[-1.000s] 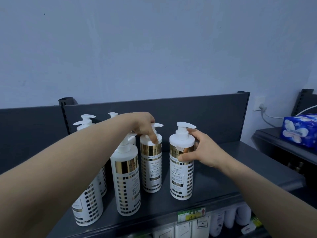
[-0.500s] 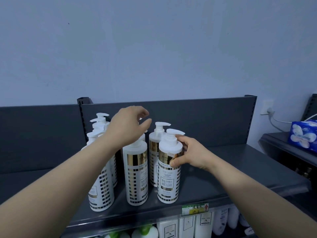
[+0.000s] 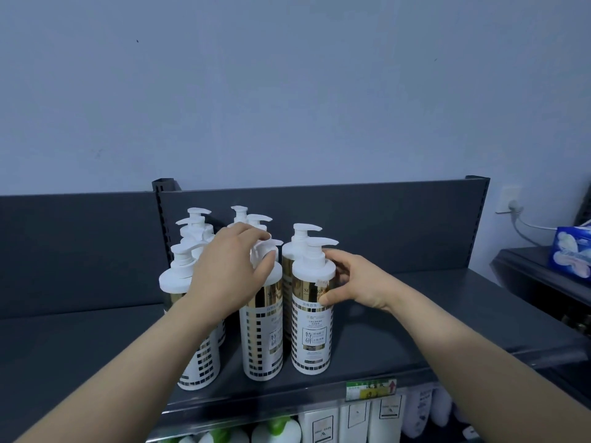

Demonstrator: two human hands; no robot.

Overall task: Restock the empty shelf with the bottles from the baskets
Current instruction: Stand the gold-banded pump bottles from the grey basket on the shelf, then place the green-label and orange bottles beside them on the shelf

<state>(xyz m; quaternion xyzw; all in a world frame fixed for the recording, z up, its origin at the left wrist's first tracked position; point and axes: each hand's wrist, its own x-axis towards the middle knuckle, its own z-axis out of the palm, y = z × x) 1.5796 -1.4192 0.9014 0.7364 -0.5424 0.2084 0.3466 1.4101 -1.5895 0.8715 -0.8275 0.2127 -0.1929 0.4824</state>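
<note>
Left hand (image 3: pixel 228 270) seemingly pinches the middle bottle pump (image 3: pixel 268 247); right hand (image 3: pixel 358 282) fingers (image 3: pixel 327 298) clamped round front-right bottle (image 3: pixel 311 334).

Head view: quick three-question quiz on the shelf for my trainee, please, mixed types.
1. Fill in: the blue tissue pack lies to the ___ of the dark grey metal shelf.
2. True or false: the right grip holds the front right white pump bottle with the gold band lying on its side.
3. The left grip holds: A) the tissue pack; B) the pump of the middle front white bottle; C) the shelf edge.
Key: 1 right; 2 false, it stands upright; 3 B.
</note>
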